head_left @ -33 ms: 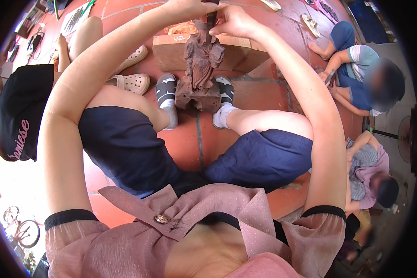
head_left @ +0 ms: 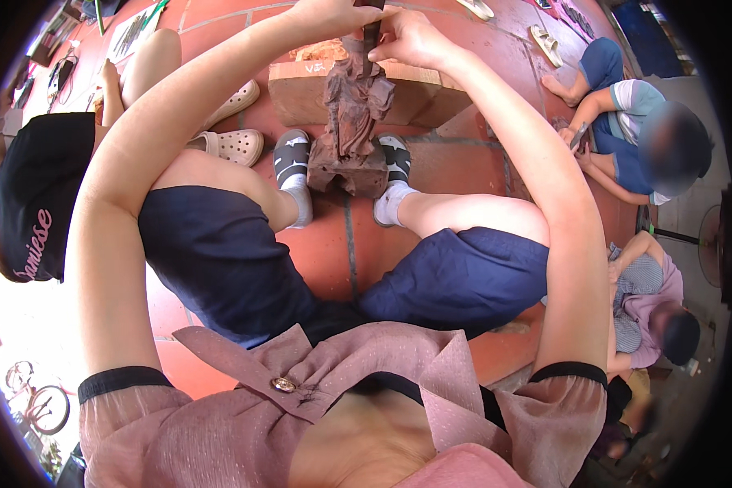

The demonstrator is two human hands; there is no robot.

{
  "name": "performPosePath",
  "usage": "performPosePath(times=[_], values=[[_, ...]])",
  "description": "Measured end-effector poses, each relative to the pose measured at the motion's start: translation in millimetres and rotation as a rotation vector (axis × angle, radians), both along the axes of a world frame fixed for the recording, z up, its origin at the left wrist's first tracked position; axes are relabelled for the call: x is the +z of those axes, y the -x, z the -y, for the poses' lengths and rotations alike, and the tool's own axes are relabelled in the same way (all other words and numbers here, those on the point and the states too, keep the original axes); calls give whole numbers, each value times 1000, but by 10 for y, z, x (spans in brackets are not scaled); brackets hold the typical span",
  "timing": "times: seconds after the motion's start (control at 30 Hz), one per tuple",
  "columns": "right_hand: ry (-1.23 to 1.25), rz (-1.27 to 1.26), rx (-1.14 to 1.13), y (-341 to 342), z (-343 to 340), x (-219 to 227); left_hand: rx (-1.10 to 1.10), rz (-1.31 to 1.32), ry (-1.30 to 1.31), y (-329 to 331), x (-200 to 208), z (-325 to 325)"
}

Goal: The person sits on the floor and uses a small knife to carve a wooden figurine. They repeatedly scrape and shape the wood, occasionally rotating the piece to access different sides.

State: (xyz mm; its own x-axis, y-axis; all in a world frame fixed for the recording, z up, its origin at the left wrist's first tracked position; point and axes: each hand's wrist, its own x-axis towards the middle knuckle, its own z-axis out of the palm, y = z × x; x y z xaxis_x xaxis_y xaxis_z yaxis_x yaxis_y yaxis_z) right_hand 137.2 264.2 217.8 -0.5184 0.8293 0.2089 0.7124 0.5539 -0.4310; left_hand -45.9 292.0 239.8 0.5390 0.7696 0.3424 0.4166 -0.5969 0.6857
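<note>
A dark reddish-brown carved wooden figure (head_left: 351, 122) stands upright on its blocky base between my feet. Over its top is a dark, narrow flat strip (head_left: 371, 39), perhaps a tool; its kind is unclear. My right hand (head_left: 411, 39) pinches this strip from the right, thumb and fingers closed against it. At the upper edge of the picture, my left hand (head_left: 333, 18) is closed at the strip's upper end, its thumb against it. Most of the left fingers are cut off by the frame.
Behind the figure lies a thick pale wooden block (head_left: 301, 85). A person in beige clogs (head_left: 240, 148) sits close on my left, a black cap (head_left: 45, 187) showing. More people sit along the right, one (head_left: 638, 106) holding a tool. Red tiles (head_left: 321, 252) cover the floor.
</note>
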Motion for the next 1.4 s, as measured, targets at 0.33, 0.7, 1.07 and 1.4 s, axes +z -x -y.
performPosePath(times=[0.33, 0.7, 1.07, 1.4], values=[[180, -97, -44, -86, -85, -56, -37, -53, -79, -36, 50, -49], [243, -237, -82, -50, -20, 73, 25, 65, 214, -63, 313, 50], [238, -291, -56, -63, 168, -116, -150, 46, 185, -246, 70, 40], [224, -112, -93, -151, 169, -245, -238, -116, -50, -275, 86, 126]])
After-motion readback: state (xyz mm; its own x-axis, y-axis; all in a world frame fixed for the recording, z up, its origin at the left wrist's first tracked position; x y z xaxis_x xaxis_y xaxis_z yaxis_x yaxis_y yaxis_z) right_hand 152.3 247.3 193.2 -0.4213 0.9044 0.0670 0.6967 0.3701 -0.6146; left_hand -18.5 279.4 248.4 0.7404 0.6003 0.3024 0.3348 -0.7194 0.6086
